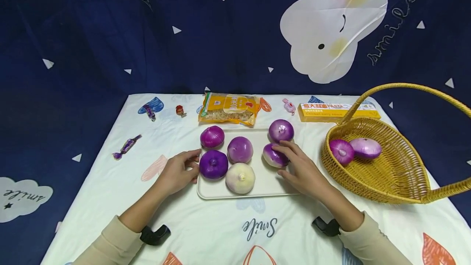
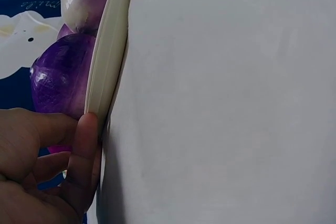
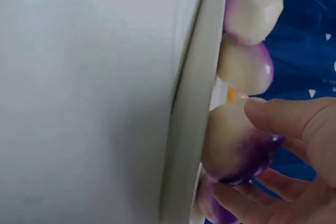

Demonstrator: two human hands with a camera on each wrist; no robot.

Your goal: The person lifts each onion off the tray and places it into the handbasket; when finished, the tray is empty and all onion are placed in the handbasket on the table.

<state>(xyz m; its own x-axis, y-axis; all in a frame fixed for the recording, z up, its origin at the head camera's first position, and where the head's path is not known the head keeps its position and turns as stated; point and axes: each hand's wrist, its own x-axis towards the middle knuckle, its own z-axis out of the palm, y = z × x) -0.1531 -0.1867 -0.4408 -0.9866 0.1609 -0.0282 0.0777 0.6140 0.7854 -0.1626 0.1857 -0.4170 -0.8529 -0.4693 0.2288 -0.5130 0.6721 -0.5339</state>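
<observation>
My right hand [image 1: 303,171] holds a purple-and-white onion [image 1: 274,156] at the right side of the cream tray [image 1: 266,189]. In the right wrist view, the thumb lies on the onion's [image 3: 236,145] pale side, with fingers behind it. At the tray's left edge is my left hand [image 1: 178,173]; its fingertips touch the rim [image 2: 107,56] beside a dark purple onion [image 1: 214,165]. Also on the tray are a white onion [image 1: 240,178], a purple onion [image 1: 240,149], a magenta onion [image 1: 212,137] and, behind the held one, another purple onion [image 1: 281,130].
A wicker basket [image 1: 401,175] with a tall handle stands at right, holding two onions [image 1: 342,151]. Behind the tray lie a yellow noodle bag [image 1: 229,108] and a pasta box [image 1: 338,112]. Several wrapped candies [image 1: 126,146] are scattered on the white cloth.
</observation>
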